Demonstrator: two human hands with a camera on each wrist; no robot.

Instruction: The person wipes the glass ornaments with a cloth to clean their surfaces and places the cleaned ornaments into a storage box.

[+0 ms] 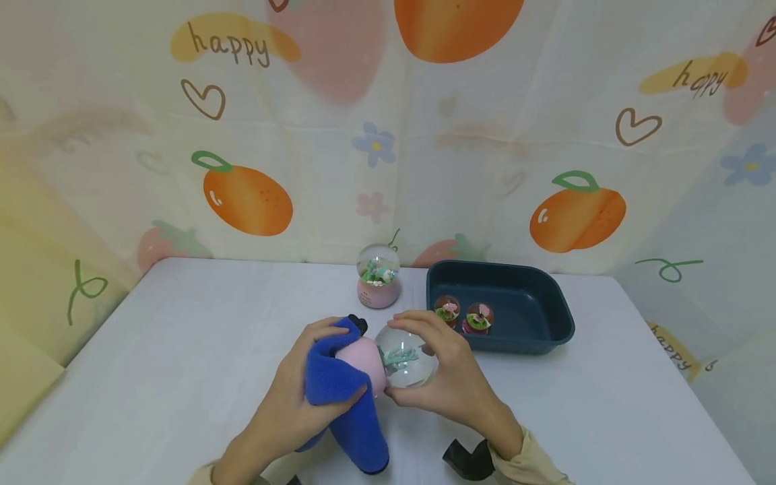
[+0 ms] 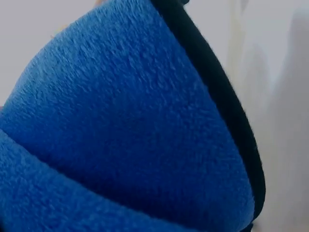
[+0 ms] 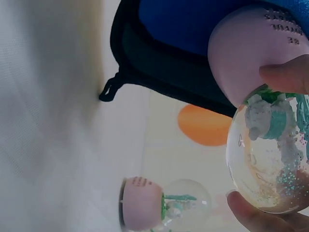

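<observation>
A snow globe with a pink base [image 1: 365, 357] and a clear ball [image 1: 407, 367] lies tilted on its side between the hands, above the white table. My left hand [image 1: 287, 397] grips the base through a fuzzy blue cleaning cloth [image 1: 336, 374] with black trim, one end hanging down. Around the ball curl the fingers and thumb of my right hand [image 1: 457, 370]. In the right wrist view, a small white figure [image 3: 258, 118] and glitter show inside the ball, and raised lettering marks the pink base. Blue cloth [image 2: 125, 111] fills most of the left wrist view, hiding the left fingers.
Upright at the back of the table stands another pink-based snow globe [image 1: 378, 293]. To its right, a dark blue tray [image 1: 527, 347] holds two small globes [image 1: 447, 308] with pink and green contents. A fruit-printed curtain [image 1: 339, 188] hangs behind the table.
</observation>
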